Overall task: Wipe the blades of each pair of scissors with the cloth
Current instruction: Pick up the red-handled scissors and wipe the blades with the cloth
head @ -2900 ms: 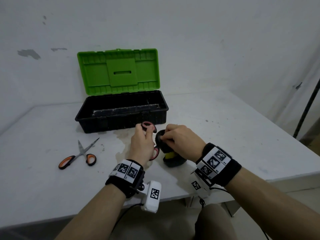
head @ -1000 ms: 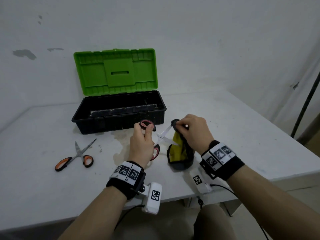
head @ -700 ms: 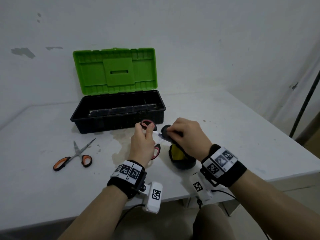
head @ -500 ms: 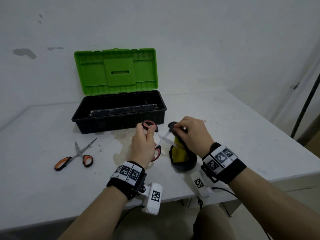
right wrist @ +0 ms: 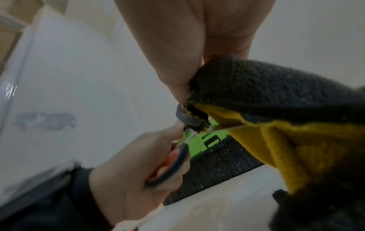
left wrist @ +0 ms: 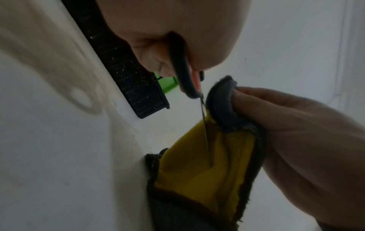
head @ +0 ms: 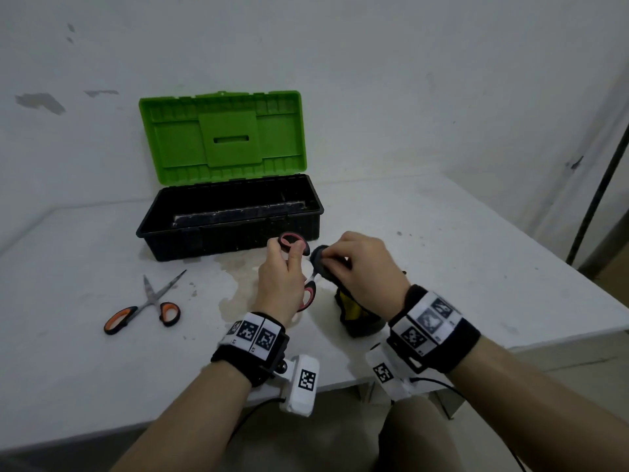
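My left hand (head: 284, 277) grips the red-and-black handles of a pair of scissors (head: 308, 294), its blades spread open. My right hand (head: 354, 264) pinches a grey and yellow cloth (head: 354, 315) around the upper blade close to the pivot; the cloth's lower end rests on the table. In the left wrist view the other thin blade (left wrist: 205, 132) lies bare against the yellow side of the cloth (left wrist: 199, 176). The right wrist view shows the cloth (right wrist: 276, 117) bunched over the blade and the left hand (right wrist: 138, 171) on the handle. A second pair of scissors (head: 146, 306) with orange handles lies open on the table at the left.
An open toolbox (head: 231, 216) with a black base and upright green lid (head: 223, 136) stands just behind my hands. A pale stain (head: 238, 284) marks the white table (head: 476, 267) under the left hand. The table's front edge is close to my wrists; a dark pole (head: 599, 185) stands at the right.
My right hand has slid the cloth back along the blade toward the handles, covering the blades that showed half a second ago. The left hand has held the scissors in place.
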`<move>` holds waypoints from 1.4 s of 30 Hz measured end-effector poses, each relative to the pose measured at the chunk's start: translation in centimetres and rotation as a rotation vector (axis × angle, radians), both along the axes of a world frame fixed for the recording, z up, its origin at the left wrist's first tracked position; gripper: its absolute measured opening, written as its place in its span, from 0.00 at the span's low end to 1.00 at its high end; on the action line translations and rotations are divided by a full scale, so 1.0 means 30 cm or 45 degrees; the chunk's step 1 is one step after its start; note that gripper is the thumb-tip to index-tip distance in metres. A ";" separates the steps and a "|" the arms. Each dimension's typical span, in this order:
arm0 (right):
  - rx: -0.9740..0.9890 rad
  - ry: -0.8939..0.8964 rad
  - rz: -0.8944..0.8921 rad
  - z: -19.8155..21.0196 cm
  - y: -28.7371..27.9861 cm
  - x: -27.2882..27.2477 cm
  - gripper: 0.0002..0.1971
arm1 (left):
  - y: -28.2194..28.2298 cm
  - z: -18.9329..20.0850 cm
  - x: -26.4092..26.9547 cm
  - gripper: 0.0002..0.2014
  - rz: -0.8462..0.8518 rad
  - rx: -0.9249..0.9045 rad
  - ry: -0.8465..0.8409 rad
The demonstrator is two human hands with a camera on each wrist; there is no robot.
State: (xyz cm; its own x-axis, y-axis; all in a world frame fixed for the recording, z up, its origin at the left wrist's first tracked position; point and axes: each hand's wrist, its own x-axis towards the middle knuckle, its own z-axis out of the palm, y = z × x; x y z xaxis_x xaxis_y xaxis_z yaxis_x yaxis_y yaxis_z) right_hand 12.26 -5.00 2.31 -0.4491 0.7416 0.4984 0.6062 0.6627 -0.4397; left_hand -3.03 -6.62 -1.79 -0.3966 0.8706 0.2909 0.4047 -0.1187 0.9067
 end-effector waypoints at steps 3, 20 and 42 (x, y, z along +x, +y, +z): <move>0.032 -0.082 0.027 -0.022 0.002 -0.032 0.10 | 0.005 0.002 0.010 0.12 -0.005 0.018 0.010; -0.008 -0.346 0.016 -0.024 -0.004 0.045 0.10 | 0.017 0.008 -0.043 0.16 0.141 0.041 -0.117; -0.127 0.391 -0.281 -0.046 0.071 0.132 0.03 | 0.021 0.019 -0.202 0.31 -0.567 -0.662 -1.409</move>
State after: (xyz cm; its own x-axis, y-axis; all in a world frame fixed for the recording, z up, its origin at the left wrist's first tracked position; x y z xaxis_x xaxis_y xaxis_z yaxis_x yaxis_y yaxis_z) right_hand 16.21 -2.86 0.93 -0.1145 0.8553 0.5053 0.5596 0.4758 -0.6786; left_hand -9.10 -6.00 -1.22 0.1427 0.9000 -0.4119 -0.5659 0.4157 0.7120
